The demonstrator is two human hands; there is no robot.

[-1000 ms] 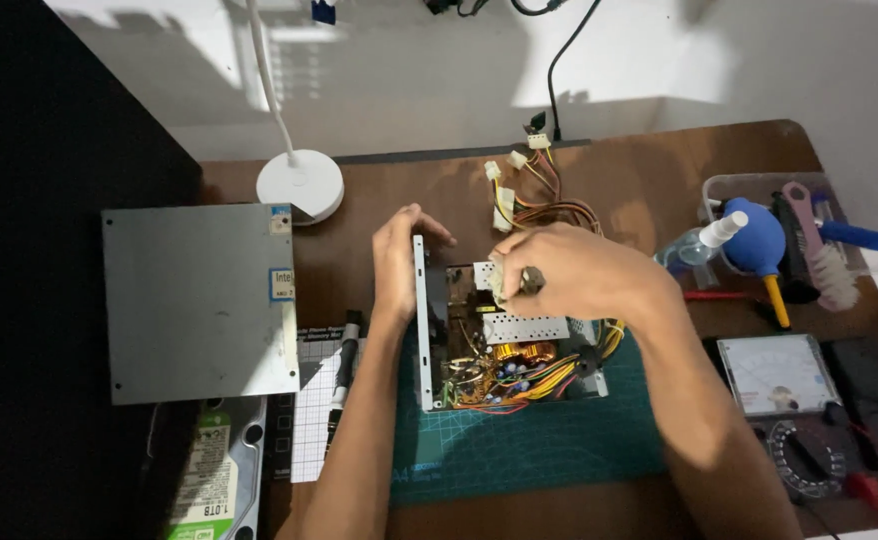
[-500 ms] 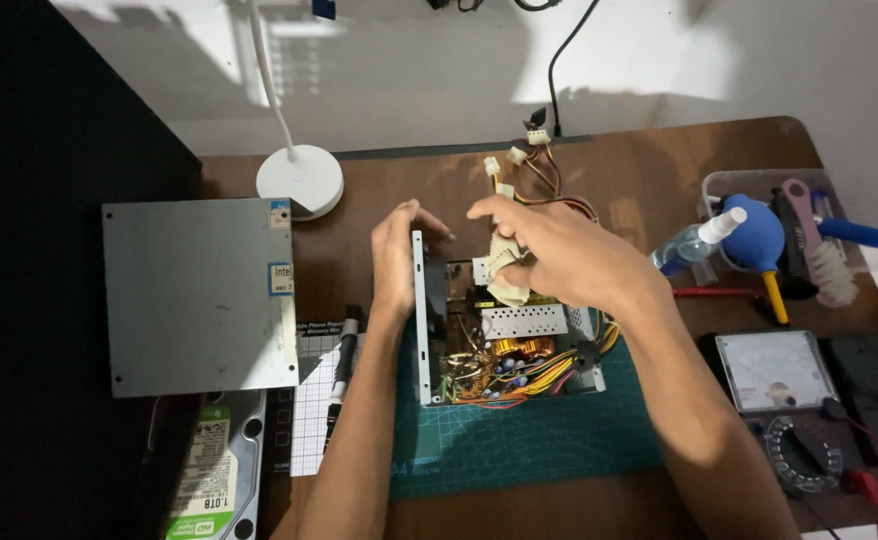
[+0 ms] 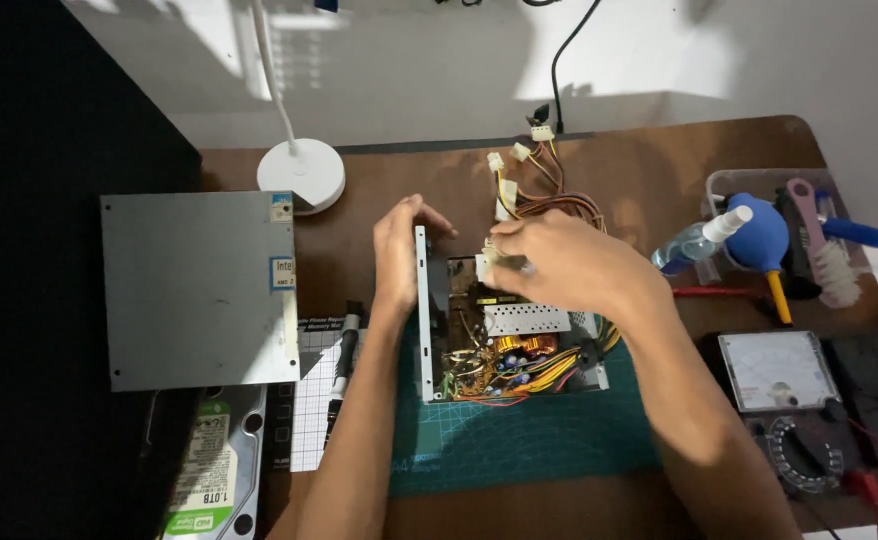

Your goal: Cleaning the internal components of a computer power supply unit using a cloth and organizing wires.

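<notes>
The open power supply sits near the middle of the tabletop, on a green cutting mat toward the near edge. Its cover is already off: a flat grey metal panel lies well apart at the left edge, so the opening stage looks finished, while the circuit board with its coils, capacitors and wires is still seated in the case, which suggests the inside work is not far along.

The left hand rests against the upright side wall of the case, fingers curled over its top edge and steadying it. The right hand hovers over the far part of the box with fingers pressed together, pinching a white plug on the wire bundle; exactly how the fingertips close on it is partly hidden. The bundle of yellow, red and black wires fans out toward the far edge, ending in several more white plugs.

The box is bare grey metal, its inside crowded with yellow and orange parts and a perforated silver plate.

A white lamp base stands at the far left, a hard drive lies at the near left corner, and a meter lies to the right.
</notes>
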